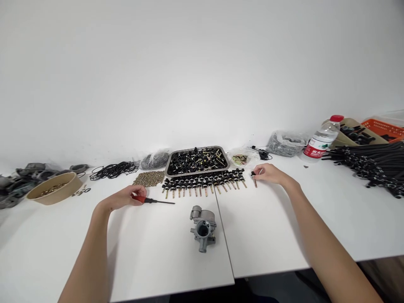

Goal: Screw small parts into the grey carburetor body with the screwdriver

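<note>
My left hand (124, 197) is closed round the red handle of a screwdriver (154, 201) that lies flat on the white table, its dark shaft pointing right. My right hand (268, 173) rests on the table at the right end of a row of black-capped brass screws (203, 182), its fingertips pinched on one black-capped screw (253, 177). A grey metal carburetor (203, 228) stands on the table between my arms, nearer to me, touched by neither hand.
A metal tray (197, 160) full of black-capped screws sits behind the row. Left of it lie small brass parts (149, 178), black rubber rings (113, 170), a tan bowl (55, 188) and grey castings (19, 181). A water bottle (322, 139), black rods (369, 162) and an orange basket (383, 128) stand right.
</note>
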A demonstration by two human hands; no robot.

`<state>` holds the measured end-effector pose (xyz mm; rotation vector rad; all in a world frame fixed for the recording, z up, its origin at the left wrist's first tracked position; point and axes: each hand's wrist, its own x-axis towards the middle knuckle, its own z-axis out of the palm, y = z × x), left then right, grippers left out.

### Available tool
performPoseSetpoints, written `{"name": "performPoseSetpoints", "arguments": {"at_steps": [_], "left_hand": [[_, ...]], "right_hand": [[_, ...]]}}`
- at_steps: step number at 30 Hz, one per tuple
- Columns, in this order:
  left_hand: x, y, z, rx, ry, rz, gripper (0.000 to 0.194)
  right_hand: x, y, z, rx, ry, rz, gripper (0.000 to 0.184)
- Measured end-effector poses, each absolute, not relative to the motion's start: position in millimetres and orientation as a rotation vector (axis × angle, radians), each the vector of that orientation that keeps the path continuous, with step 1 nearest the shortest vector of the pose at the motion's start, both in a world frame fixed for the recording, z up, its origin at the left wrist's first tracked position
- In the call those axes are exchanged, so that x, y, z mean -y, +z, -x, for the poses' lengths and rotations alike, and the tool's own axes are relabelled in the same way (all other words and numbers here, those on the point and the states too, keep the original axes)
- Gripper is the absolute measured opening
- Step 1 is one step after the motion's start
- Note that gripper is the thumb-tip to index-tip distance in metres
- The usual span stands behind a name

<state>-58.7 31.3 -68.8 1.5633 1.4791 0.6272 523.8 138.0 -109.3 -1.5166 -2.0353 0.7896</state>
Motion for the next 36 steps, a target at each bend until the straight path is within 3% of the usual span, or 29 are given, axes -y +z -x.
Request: {"name": "performPoseSetpoints", "arguments": {"at_steps": [3, 9, 15, 21, 30, 36], "left_hand": [[-28.1, -56.0, 51.0, -1.558, 0.72, -1.572, 0.026], [-22.6, -32.7, -21.9, -1.207, 1.52, -1.45, 0.015], [-8.3, -47.6, -117.2, -1.18, 1.347, -1.82, 0.021], [0.3, -67.3, -142.2, -1.122, 1.166, -2.151, 0.028], [-11.9, -67.3, -139.7, -1.007, 1.356, -1.503, 0.023], [26.8, -50.2, -125.1, -1.317, 1.708, -1.242, 0.026]], "right_hand": [[-130.6, -93.0, -522.7, 1.907, 0.781, 1.437, 0.036], [-104.5, -68.9, -452.4, 1.579, 0.795, 1.078, 0.046], [-57.2, -89.5, -348.2, 1.564, 1.214, 0.751, 0.035], [-38.0, -104.3, -326.9, 1.565, 1.319, 0.631, 0.026], [-33.0, -94.5, -331.4, 1.468, 1.496, 0.616, 0.032], [-34.0, -97.9, -336.0, 1.675, 1.679, 0.564, 0.034]]}}
